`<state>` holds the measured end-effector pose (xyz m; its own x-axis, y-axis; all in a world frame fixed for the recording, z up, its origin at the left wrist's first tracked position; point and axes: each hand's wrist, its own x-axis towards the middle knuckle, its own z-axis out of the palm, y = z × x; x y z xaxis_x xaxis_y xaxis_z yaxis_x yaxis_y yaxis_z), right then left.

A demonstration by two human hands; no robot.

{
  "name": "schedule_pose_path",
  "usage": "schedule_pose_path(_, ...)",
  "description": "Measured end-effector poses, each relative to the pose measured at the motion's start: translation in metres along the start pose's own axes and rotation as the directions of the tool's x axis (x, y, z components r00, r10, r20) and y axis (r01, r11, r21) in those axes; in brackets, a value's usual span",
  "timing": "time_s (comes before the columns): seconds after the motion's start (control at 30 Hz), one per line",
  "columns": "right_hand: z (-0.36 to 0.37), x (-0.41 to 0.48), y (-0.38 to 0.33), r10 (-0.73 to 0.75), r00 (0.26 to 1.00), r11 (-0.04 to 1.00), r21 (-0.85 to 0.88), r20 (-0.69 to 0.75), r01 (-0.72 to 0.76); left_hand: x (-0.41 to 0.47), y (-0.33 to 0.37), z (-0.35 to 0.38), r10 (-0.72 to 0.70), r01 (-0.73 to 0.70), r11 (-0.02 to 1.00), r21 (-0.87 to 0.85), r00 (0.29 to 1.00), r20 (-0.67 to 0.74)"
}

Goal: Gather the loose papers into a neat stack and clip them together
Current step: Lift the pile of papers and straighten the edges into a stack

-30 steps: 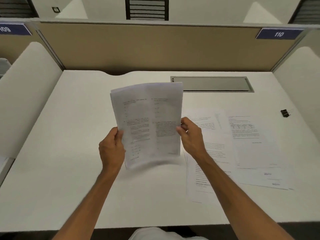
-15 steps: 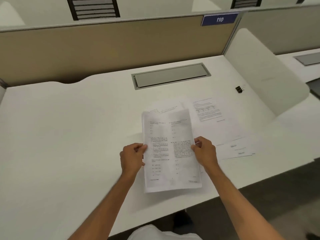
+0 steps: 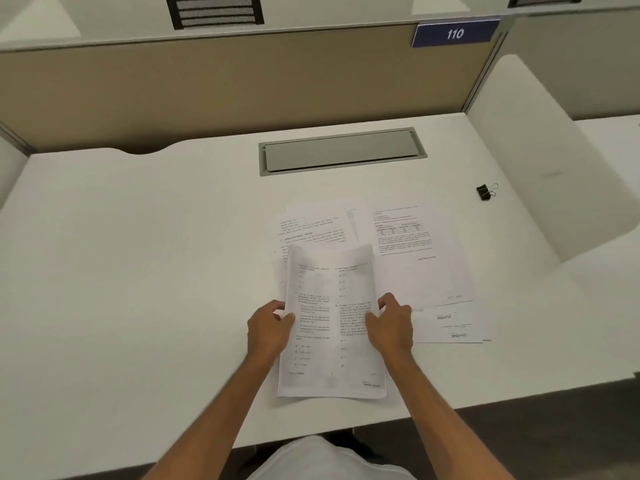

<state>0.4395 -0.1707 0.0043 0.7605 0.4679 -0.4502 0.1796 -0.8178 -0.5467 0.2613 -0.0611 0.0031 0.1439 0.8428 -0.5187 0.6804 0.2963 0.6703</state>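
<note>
Sheets (image 3: 330, 341) held low over the near part of the desk (image 3: 138, 271), partly above the loose papers (image 3: 415, 265), are pinched at their side edges by the left hand (image 3: 268, 332) and the right hand (image 3: 391, 327). To do this step well, I think they should be laid square on those papers and all edges tapped even, before reaching for the binder clip (image 3: 486, 192), which lies well apart to the right.

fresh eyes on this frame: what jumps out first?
The sheaf of printed sheets at centre, gripped at its side edges by the left hand and right hand. Behind and to its right, more papers lie fanned on the white desk. A black clip sits alone at far right.
</note>
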Motion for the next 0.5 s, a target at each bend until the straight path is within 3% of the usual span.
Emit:
schedule_pose_path(0.33, -0.009, 0.017, 0.007, 0.083, 0.995, 0.969, 0.227, 0.052, -0.093, -0.013, 0.004, 0.014, -0.1, 0.096, 0.994, -0.049, 0.991, -0.089)
schedule_pose_path(0.5, -0.011, 0.023, 0.011, 0.051, 0.998, 0.956, 0.289, 0.025, -0.056, -0.01, 0.004, 0.011, -0.119, 0.111, 0.99, -0.092, 0.989, -0.089)
